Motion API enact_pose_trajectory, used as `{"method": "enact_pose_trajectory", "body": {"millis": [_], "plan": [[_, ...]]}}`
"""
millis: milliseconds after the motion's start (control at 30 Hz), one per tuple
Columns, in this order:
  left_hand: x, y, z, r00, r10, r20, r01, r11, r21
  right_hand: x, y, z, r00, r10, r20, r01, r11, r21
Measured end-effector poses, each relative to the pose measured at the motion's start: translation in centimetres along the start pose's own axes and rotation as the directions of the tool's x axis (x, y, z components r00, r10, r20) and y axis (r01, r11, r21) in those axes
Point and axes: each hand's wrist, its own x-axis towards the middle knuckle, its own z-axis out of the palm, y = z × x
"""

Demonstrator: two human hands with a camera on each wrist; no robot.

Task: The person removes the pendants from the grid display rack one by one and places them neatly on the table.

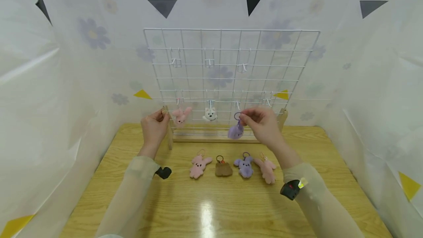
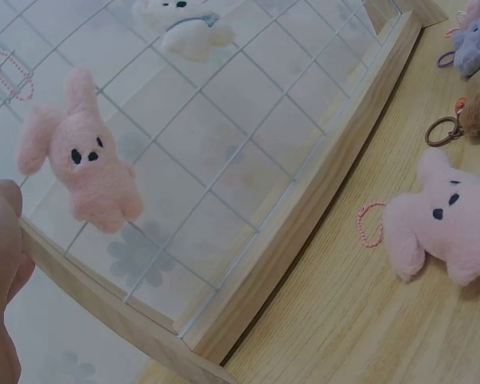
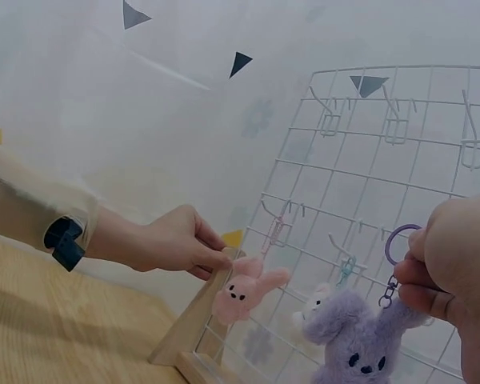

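Note:
My right hand (image 1: 262, 124) pinches the purple ring (image 3: 397, 240) of a purple plush rabbit keychain (image 1: 236, 131), which hangs from it in front of a white wire grid (image 1: 231, 72). A short chain links ring and plush in the right wrist view. At the grid's left side, my left hand (image 1: 154, 127) grips the wooden side post (image 2: 128, 328) of its stand. Near that hand a pink plush rabbit (image 2: 96, 172) hangs from a hook by a pink bead chain. Beside it hangs a white plush bear (image 1: 210, 114).
On the wooden table (image 1: 185, 208) before the stand lie a pink plush rabbit (image 1: 199, 166), a brown plush keychain (image 1: 223, 169), a purple plush (image 1: 245, 166) and another pink plush (image 1: 267, 170). Bare white hooks (image 1: 242, 67) line the grid's upper row. A wooden bar (image 1: 211, 139) forms the stand's base.

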Motion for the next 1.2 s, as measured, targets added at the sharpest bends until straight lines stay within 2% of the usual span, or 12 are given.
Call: {"method": "enact_pose_trajectory", "body": {"millis": [333,833,1200], "plan": [[-0.1,-0.2,0.0,1.0,0.005,-0.004,-0.005,1.0,0.002,-1.2,-0.9,0.8,0.999,0.035,0.039,-0.036,0.999,0.028],[0.0,-0.1,0.0,1.0,0.006,-0.003,-0.006,1.0,0.002,-2.4,-1.0,2.4,0.995,0.009,0.101,-0.018,0.996,0.084],[0.1,-0.3,0.0,1.0,0.024,-0.007,-0.024,1.0,0.002,-4.2,-1.0,3.0,0.992,0.02,0.122,-0.032,0.995,0.097]]}}
